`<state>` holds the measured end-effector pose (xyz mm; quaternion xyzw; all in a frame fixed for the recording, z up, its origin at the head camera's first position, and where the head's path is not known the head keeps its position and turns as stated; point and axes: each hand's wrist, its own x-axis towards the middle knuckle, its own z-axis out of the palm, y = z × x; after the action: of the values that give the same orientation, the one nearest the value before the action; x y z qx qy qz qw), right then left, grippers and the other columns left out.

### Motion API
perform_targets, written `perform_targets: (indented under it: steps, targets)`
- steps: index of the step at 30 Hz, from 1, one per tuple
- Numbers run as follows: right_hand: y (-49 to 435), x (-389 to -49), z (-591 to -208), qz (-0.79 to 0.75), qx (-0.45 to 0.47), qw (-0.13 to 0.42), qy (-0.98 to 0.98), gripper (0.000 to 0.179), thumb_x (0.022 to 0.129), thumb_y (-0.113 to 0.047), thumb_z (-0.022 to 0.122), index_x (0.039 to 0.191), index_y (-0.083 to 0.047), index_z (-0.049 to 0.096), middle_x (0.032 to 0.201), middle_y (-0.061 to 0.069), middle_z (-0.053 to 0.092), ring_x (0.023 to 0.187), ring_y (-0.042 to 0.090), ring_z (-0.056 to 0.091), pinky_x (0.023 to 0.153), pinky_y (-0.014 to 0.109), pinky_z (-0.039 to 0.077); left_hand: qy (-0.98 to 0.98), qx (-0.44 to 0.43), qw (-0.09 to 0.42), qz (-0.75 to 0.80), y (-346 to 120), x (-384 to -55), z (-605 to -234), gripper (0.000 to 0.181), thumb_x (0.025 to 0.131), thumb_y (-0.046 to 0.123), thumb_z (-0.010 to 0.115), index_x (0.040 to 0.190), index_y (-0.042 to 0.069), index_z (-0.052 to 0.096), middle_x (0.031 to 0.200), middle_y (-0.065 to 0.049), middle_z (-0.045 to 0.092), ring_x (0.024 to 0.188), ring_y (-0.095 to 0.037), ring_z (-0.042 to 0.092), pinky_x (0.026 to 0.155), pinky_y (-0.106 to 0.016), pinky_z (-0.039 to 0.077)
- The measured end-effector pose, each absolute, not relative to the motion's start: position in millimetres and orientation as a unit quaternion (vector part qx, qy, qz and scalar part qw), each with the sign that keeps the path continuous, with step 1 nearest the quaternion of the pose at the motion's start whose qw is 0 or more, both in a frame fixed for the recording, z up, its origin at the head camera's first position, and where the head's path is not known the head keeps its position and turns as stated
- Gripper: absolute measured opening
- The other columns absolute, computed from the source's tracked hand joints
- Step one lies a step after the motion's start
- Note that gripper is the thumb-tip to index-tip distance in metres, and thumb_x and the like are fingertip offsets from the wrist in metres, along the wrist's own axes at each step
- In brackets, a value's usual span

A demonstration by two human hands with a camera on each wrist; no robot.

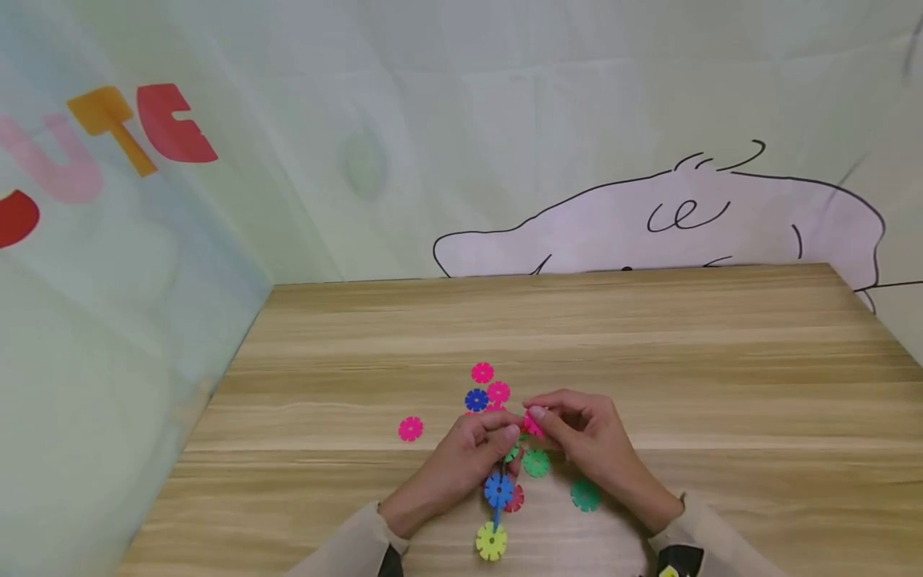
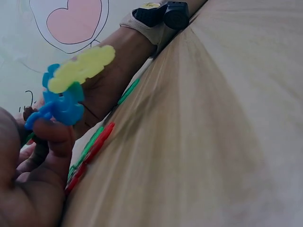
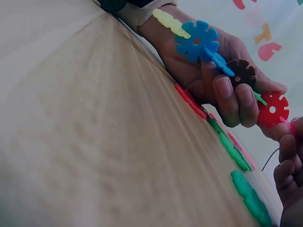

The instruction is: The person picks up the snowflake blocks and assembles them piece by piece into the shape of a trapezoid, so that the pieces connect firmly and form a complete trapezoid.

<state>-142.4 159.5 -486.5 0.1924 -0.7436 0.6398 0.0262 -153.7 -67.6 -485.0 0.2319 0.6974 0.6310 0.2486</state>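
A chain of slotted plastic snowflake discs runs between both hands. In the right wrist view its yellow disc (image 3: pixel 165 20) is at one end, then a blue disc (image 3: pixel 196 33), a second blue one, a dark brown disc (image 3: pixel 244 71), a green one and a red disc (image 3: pixel 273 101). My left hand (image 1: pixel 469 453) grips the chain around the brown and green discs, the yellow end hanging toward me. My right hand (image 1: pixel 602 441) pinches a pink disc (image 1: pixel 534 425) between thumb and fingers, its edge meeting the red disc.
Loose discs lie on the wooden table (image 1: pixel 721 361): a pink one (image 1: pixel 411 429) at left, several pink ones and a dark blue one (image 1: pixel 476 400) beyond the hands. Two green discs and a red one (image 1: pixel 515 500) lie near the chain. A printed backdrop (image 1: pixel 324 160) stands behind the table.
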Motion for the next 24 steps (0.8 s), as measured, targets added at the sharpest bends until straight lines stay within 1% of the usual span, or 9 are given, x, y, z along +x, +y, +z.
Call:
perform_targets:
  steps: [4,7,8,11,13,15,19,21,24]
  targets:
    - [158,-141,-488,0.645,0.213,0.023,-0.733,0.017,0.105,0.000,0.065,0.114,0.008,0.076,0.065,0.016,0.060,0.057,-0.003,0.049,0.042,0.025,0.044,0.694,0.260,0.235,0.629,-68,-154,-486,0.042,0.116,0.031,0.048,0.123,-0.004,0.070,0.086,-0.032,0.064,0.073,-0.001,0.059,0.068,-0.015,0.049]
    - [158,-139,-488,0.643,0.211,0.030,-0.736,0.017,0.105,0.000,0.065,0.116,0.007,0.076,0.068,0.015,0.063,0.059,-0.003,0.051,0.043,0.024,0.044,0.690,0.269,0.234,0.630,-68,-154,-486,0.042,0.116,0.031,0.047,0.127,-0.004,0.069,0.085,-0.033,0.064,0.073,0.000,0.059,0.067,-0.015,0.050]
    - [158,-138,-488,0.643,0.206,0.030,-0.737,0.019,0.105,-0.001,0.064,0.117,0.006,0.076,0.069,0.015,0.064,0.060,-0.002,0.052,0.044,0.024,0.045,0.690,0.268,0.237,0.630,-69,-154,-486,0.042,0.116,0.031,0.047,0.129,-0.003,0.069,0.085,-0.032,0.064,0.073,-0.001,0.059,0.068,-0.015,0.050]
    - [162,-133,-486,0.632,0.184,0.032,-0.752,0.023,0.109,-0.006,0.061,0.126,0.003,0.074,0.074,0.013,0.069,0.062,0.003,0.059,0.049,0.026,0.052,0.699,0.253,0.237,0.626,-70,-155,-485,0.041,0.116,0.033,0.046,0.131,0.001,0.068,0.085,-0.020,0.067,0.075,-0.002,0.061,0.070,-0.016,0.052]
    - [166,-131,-485,0.623,0.164,0.038,-0.764,0.024,0.111,-0.009,0.058,0.127,0.001,0.073,0.075,0.011,0.070,0.063,0.007,0.062,0.051,0.027,0.054,0.699,0.242,0.236,0.630,-70,-154,-484,0.041,0.117,0.033,0.045,0.133,0.002,0.066,0.086,-0.011,0.067,0.077,-0.003,0.063,0.072,-0.017,0.053]
    - [173,-128,-485,0.606,0.148,0.054,-0.780,0.022,0.111,-0.011,0.058,0.123,-0.002,0.074,0.076,0.008,0.070,0.063,0.009,0.063,0.053,0.027,0.055,0.693,0.236,0.232,0.641,-71,-154,-484,0.042,0.117,0.031,0.043,0.137,0.000,0.063,0.088,-0.005,0.067,0.078,-0.004,0.065,0.074,-0.017,0.055]
    - [192,-120,-487,0.556,0.148,0.084,-0.814,0.013,0.106,-0.005,0.065,0.107,-0.009,0.077,0.080,0.001,0.073,0.068,0.006,0.064,0.058,0.023,0.054,0.673,0.239,0.219,0.665,-74,-155,-485,0.043,0.118,0.028,0.041,0.139,-0.006,0.057,0.090,0.000,0.067,0.081,-0.004,0.067,0.075,-0.019,0.057]
    - [202,-115,-489,0.524,0.177,0.092,-0.828,0.016,0.102,-0.001,0.069,0.105,-0.014,0.079,0.088,-0.002,0.077,0.078,0.004,0.068,0.069,0.021,0.057,0.673,0.230,0.199,0.674,-76,-158,-484,0.045,0.118,0.028,0.041,0.139,-0.008,0.056,0.090,0.002,0.067,0.080,-0.004,0.067,0.072,-0.019,0.056]
    - [213,-106,-491,0.470,0.242,0.084,-0.845,0.023,0.097,-0.005,0.077,0.111,-0.023,0.078,0.105,-0.009,0.077,0.094,0.001,0.068,0.085,0.018,0.056,0.685,0.196,0.153,0.685,-82,-165,-485,0.046,0.118,0.028,0.042,0.144,-0.007,0.055,0.090,0.006,0.070,0.076,-0.003,0.066,0.064,-0.017,0.053]
